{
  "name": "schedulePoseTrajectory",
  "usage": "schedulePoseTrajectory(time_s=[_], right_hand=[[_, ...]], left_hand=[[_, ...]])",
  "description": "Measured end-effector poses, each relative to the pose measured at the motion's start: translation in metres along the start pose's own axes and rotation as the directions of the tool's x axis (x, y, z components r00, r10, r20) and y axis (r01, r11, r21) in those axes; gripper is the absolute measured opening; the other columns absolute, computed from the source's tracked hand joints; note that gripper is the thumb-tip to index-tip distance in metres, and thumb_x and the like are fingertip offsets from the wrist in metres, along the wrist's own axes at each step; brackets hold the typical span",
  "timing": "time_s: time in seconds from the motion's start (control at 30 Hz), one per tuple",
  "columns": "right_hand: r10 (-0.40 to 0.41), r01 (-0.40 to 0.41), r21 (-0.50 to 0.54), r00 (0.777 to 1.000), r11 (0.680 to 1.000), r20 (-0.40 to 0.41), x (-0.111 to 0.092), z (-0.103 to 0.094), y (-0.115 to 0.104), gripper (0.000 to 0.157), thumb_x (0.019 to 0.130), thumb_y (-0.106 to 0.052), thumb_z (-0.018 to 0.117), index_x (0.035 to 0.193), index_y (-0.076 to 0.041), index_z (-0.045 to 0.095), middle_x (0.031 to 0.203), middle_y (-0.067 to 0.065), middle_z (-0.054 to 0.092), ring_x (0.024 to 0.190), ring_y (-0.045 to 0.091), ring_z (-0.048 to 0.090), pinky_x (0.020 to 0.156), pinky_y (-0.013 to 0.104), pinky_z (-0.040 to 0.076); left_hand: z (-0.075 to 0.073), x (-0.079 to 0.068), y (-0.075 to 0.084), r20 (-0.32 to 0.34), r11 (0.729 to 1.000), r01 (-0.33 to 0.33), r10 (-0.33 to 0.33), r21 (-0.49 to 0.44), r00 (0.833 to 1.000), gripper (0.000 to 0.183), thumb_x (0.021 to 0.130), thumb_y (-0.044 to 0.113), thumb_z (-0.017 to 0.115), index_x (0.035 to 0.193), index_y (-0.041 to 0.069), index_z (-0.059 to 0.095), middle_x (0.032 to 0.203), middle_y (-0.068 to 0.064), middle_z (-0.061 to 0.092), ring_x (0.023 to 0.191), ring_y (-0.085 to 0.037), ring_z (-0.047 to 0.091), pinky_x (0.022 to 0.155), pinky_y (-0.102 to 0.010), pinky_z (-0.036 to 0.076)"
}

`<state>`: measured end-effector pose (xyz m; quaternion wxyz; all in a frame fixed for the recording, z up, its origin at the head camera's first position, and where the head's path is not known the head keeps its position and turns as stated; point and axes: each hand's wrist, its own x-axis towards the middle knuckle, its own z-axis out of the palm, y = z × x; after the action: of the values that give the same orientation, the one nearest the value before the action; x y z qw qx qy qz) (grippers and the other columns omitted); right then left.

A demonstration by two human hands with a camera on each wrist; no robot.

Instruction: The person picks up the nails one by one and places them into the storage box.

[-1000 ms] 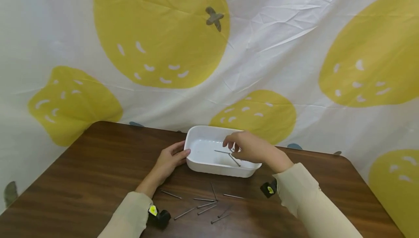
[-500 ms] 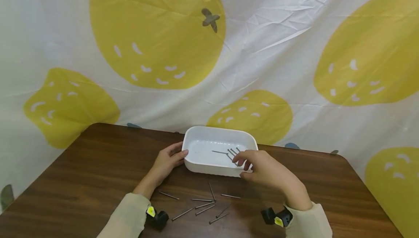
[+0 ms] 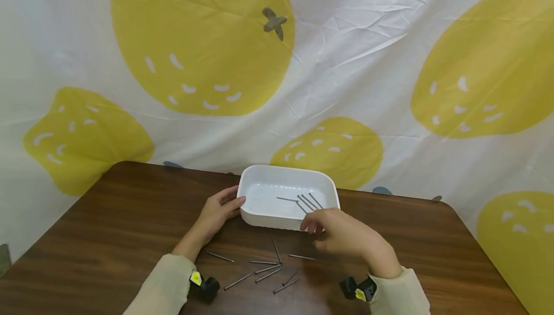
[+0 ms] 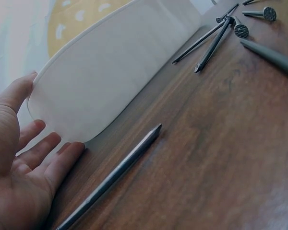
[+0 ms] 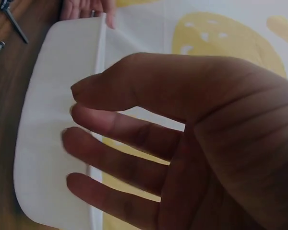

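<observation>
A white rectangular dish [image 3: 270, 221] sits near the table's back edge, with several nails [image 3: 309, 201] lying in its right half. My left hand [image 3: 216, 213] holds the dish's left end, thumb at the rim and fingers against the wall, as the left wrist view also shows. Over the dish's front right corner hovers my right hand [image 3: 348, 235]; its fingers are loosely bent, and the right wrist view shows nothing between them. More nails [image 3: 267, 271] lie scattered on the table in front of the dish. One nail [image 4: 115, 175] lies close to my left hand.
The brown wood-grain table [image 3: 143, 214] has rounded back corners. Behind it hangs a white cloth [image 3: 355, 79] printed with yellow fruit. Black wrist cameras [image 3: 204, 290] are strapped at both sleeves.
My right hand has drawn back from above the inside of the dish to its front right corner, uncovering the nails there. The left hand keeps its place on the dish.
</observation>
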<state>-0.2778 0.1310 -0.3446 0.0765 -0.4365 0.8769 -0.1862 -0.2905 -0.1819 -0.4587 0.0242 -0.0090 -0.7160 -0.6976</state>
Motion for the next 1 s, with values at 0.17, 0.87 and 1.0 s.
schedulePoseTrajectory(time_s=[0.17,0.87,1.0], right_hand=[[-0.013,0.012,0.024,0.998,1.000,0.054,0.005,0.009,-0.001,0.030,0.075,0.003,0.069,0.103,-0.007,0.072,0.091,0.000,0.070,0.086,0.011,0.063,0.076,0.022,0.055],[0.019,-0.002,-0.200,0.997,0.980,0.081,0.025,0.051,-0.007,0.032,0.062,0.003,0.076,0.086,-0.016,0.067,0.077,-0.004,0.062,0.069,0.006,0.049,0.061,0.020,0.046],[0.031,-0.014,-0.240,0.997,0.971,0.066,0.027,0.056,-0.007,0.033,0.063,0.006,0.075,0.086,-0.017,0.066,0.076,-0.005,0.059,0.069,0.007,0.048,0.059,0.020,0.044]], left_hand=[[0.000,0.001,0.000,-0.001,1.000,-0.011,0.011,-0.016,1.000,0.056,0.100,0.019,0.064,0.149,-0.001,0.045,0.151,-0.026,0.050,0.129,-0.030,0.058,0.100,-0.032,0.059],[-0.005,-0.001,-0.004,-0.009,1.000,-0.003,0.003,0.005,1.000,0.056,0.101,0.022,0.064,0.149,0.000,0.045,0.152,-0.025,0.048,0.128,-0.028,0.059,0.100,-0.031,0.059],[-0.005,0.000,-0.004,-0.006,1.000,-0.003,0.003,0.003,1.000,0.057,0.101,0.022,0.064,0.150,0.000,0.045,0.152,-0.025,0.049,0.128,-0.028,0.059,0.099,-0.030,0.059]])
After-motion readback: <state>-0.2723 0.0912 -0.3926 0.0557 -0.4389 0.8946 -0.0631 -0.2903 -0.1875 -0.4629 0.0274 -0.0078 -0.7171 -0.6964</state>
